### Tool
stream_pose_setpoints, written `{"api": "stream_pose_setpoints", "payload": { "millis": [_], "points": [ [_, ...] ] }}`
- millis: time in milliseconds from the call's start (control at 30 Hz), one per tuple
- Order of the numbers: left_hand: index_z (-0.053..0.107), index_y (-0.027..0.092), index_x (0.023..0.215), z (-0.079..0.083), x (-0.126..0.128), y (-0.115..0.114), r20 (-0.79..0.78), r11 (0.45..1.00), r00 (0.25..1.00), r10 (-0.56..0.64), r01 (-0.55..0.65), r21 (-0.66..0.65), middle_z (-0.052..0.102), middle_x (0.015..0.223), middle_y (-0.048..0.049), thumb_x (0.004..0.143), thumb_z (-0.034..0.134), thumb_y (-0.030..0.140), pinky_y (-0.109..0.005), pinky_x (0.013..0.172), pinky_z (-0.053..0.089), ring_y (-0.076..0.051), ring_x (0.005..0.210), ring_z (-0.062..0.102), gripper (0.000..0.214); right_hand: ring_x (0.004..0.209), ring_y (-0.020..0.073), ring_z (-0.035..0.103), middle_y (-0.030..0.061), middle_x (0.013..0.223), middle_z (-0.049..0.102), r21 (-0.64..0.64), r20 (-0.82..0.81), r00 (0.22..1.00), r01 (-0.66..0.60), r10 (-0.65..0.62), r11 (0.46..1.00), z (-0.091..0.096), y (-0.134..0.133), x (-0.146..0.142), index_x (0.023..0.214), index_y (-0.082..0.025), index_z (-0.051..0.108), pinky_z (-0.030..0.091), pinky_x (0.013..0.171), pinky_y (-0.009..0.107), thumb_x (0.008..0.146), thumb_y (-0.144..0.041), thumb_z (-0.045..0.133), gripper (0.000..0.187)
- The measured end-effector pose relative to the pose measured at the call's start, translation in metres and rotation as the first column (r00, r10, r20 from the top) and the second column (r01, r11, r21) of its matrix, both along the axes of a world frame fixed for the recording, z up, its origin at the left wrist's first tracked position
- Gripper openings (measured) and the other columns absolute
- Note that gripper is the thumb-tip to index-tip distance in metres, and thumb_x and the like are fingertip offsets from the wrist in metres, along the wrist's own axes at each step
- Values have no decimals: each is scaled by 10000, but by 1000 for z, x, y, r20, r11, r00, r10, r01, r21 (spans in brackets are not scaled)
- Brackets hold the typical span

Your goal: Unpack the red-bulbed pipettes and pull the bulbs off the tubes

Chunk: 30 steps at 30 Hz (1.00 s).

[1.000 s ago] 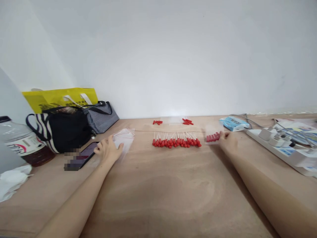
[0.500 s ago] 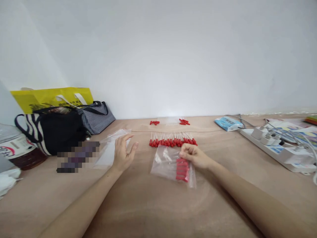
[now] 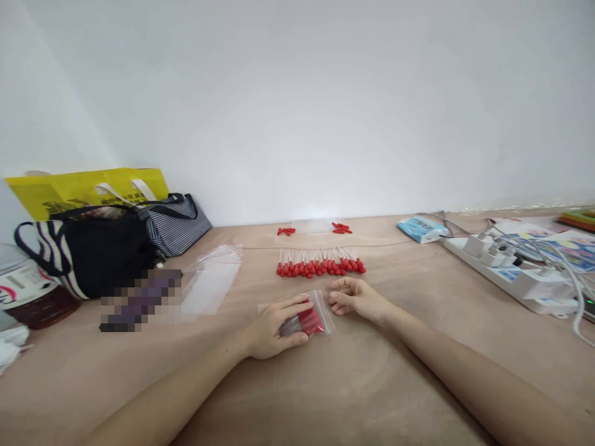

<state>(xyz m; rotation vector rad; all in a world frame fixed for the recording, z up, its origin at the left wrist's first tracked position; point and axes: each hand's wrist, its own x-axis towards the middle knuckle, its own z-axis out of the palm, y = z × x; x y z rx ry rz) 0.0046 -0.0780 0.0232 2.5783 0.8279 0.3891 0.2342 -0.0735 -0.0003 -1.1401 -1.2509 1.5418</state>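
Observation:
A clear zip-lock bag [image 3: 324,310] holding red-ended pieces lies flat on the table. My left hand [image 3: 274,325] rests over its left part, fingers on top and thumb along the near side, keeping hold of it. Beside the bag's zip edge is my right hand [image 3: 353,298], fingers loosely curled with a gap between them and nothing visibly held; whether a fingertip touches the edge I cannot tell. Just beyond both hands, several thin pale sticks with red rounded ends [image 3: 320,266] lie in a row, red ends toward me.
Flat clear bags [image 3: 211,285] lie to the left. Farther back are small red-ended pieces [image 3: 342,228]. A black bag [image 3: 106,254], striped pouch [image 3: 179,223] and dark bottle [image 3: 41,303] stand left. A blue packet [image 3: 422,229] and white power strip [image 3: 511,275] with cables occupy the right.
The filled bag has turned and lies lower, its zip edge now to the right. My left hand has moved right onto it. My right hand has let go of its earlier pinch.

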Motion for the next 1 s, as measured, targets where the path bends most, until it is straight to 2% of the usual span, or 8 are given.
{"api": "stream_pose_setpoints", "payload": {
  "millis": [133,300,467,700,833,1000],
  "points": [
    [417,204,1242,-1,2,11,46,1000,999,-16,16,0,424,1308,-96,764,550,394,-383,970,353,-214,1192,402,532,513,98,593,-5,618,627,-60,69,997,-41,46,997,6,-5,1,912,-149,446,505,521,227,603,-281,723,436],
    [454,199,1205,-2,11,20,80,999,996,-47,45,25,474,1257,-93,748,573,384,-368,948,375,-212,1140,451,507,437,91,561,-47,518,601,-68,110,994,-22,29,997,4,-3,-5,898,-166,392,465,449,197,581,-162,695,439],
    [540,198,1105,0,29,32,116,990,993,-39,22,137,542,1113,-78,852,420,242,-311,894,408,-164,1027,506,283,444,95,558,-76,527,595,-11,105,993,57,-56,998,-4,-4,-11,862,-199,357,399,393,177,554,-152,664,438],
    [622,230,943,2,49,51,-62,902,988,-141,154,404,537,1044,-48,823,395,109,-243,740,437,-141,895,533,284,388,85,490,-106,474,554,44,108,989,93,-97,995,-6,-5,-11,801,-218,319,319,359,168,507,-203,662,452],
    [641,200,819,1,51,54,-92,855,977,-190,211,473,577,978,-43,812,408,111,-205,676,427,-119,805,552,249,370,77,457,-114,447,526,50,106,989,97,-101,994,-4,-5,-10,783,-223,307,283,349,160,499,-207,653,448],
    [629,177,784,-5,52,53,-64,834,975,-212,215,508,622,895,-40,857,338,157,-199,667,426,-108,756,568,301,372,71,440,-97,469,545,53,108,991,80,-85,995,-3,-5,-10,795,-219,329,265,345,155,490,-206,648,441]
  ]
}}
